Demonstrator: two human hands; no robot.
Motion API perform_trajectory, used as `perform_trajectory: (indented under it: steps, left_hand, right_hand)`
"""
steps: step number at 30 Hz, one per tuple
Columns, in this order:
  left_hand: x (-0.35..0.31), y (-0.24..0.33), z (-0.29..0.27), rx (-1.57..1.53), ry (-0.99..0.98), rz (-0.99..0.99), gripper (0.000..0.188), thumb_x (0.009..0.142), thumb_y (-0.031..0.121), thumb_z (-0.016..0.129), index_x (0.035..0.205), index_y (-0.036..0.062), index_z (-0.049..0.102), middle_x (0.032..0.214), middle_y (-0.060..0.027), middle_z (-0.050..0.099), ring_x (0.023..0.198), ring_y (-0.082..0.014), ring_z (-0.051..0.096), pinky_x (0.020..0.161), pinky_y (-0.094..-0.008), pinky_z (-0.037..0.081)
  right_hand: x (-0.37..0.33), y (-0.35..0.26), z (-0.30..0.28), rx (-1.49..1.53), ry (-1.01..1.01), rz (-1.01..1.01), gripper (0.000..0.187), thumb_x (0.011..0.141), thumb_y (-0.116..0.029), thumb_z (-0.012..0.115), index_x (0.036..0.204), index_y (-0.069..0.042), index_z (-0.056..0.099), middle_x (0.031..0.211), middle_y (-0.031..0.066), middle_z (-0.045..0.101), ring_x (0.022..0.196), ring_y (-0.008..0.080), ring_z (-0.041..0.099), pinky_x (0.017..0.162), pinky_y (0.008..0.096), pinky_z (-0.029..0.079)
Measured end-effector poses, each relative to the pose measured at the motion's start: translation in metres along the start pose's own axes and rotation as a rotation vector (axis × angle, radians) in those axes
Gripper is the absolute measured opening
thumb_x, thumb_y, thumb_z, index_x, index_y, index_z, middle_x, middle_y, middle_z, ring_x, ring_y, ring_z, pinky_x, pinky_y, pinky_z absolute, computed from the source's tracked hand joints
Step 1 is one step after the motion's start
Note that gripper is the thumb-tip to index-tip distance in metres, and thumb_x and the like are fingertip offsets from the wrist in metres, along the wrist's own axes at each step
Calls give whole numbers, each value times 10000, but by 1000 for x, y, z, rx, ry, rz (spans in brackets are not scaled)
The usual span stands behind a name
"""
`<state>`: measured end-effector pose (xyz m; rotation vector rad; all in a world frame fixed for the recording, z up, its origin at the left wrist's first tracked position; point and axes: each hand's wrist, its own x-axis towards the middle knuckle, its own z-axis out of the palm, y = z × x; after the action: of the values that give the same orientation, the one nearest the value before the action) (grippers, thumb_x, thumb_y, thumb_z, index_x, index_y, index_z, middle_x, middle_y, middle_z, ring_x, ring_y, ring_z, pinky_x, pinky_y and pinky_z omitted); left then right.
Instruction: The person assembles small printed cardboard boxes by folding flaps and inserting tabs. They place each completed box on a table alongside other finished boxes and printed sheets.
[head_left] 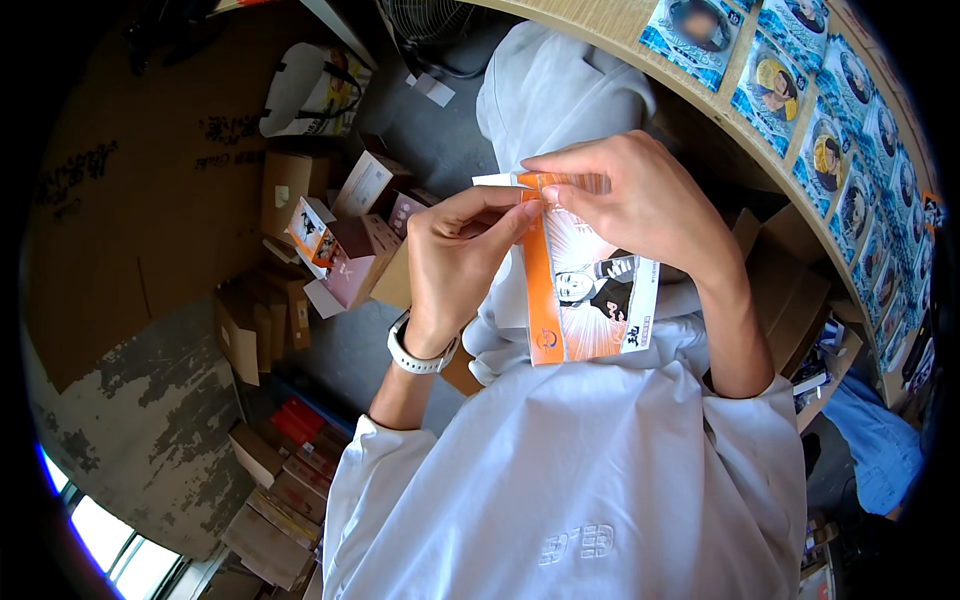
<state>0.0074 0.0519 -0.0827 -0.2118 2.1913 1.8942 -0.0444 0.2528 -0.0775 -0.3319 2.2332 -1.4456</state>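
In front of my chest is a thin orange-and-white card box with a black-and-white cartoon figure printed on its front. Its top end is held between both hands, and a small white flap juts out at the upper left. My left hand, with a white watch on the wrist, pinches the top left corner between thumb and fingers. My right hand grips the top edge from above, its thumb against the front. The fingers partly cover the box's top, so whether that end is open cannot be made out.
A curved wooden table edge at the upper right carries several blue picture cards. On the floor to the left lie several cardboard boxes, a pink-and-white carton and a white bag. A fan stands at the top.
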Motion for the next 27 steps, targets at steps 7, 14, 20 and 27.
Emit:
perform_trajectory:
  steps: [7, 14, 20, 27]
  left_hand:
    - [-3, -7, 4, 61, 51, 82, 147, 930, 54, 790, 1036, -47, 789, 895, -77, 785, 818, -91, 711, 739, -235, 579]
    - [-3, -8, -1, 187, 30, 81, 140, 895, 47, 811, 992, -41, 766, 889, -87, 771, 786, -113, 723, 695, -246, 570]
    - [-5, 4, -5, 365, -30, 263, 154, 857, 37, 828, 966, -22, 736, 874, -86, 727, 755, -133, 668, 694, -287, 551]
    - [-12, 4, -10, 363, -85, 78, 204, 862, 107, 850, 977, -13, 731, 836, -52, 701, 723, -111, 615, 646, -269, 495]
  right_hand:
    - [1, 4, 1, -9, -3, 4, 255, 916, -125, 675, 1123, -36, 795, 747, 230, 685, 601, 303, 666, 623, 368, 522]
    - [2, 12, 5, -9, 51, -21, 245, 904, -143, 694, 1094, -32, 801, 777, 232, 699, 627, 324, 677, 636, 368, 528]
    - [0, -2, 3, -42, 9, 65, 251, 912, -172, 716, 1104, -31, 794, 798, 222, 714, 655, 334, 691, 657, 368, 540]
    - [0, 3, 4, -57, 44, 9, 252, 920, -182, 726, 1106, -25, 791, 829, 219, 727, 702, 337, 713, 687, 375, 554]
